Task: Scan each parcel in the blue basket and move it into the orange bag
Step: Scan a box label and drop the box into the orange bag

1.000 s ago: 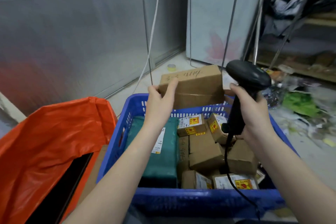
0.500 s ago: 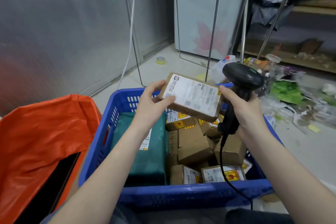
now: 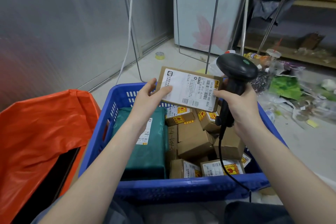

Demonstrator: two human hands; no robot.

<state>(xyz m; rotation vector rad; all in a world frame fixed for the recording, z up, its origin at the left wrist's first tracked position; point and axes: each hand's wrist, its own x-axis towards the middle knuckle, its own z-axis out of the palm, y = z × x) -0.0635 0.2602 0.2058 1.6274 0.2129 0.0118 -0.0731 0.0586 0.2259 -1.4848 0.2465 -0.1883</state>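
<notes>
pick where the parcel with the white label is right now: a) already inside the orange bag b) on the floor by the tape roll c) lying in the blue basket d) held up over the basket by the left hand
d: the left hand grips the labelled parcel at its left edge, above the blue basket, while the right hand holds the scanner beside it.

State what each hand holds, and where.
Left hand grips the labelled cardboard parcel by its left end; right hand grips the scanner by its handle.
</notes>
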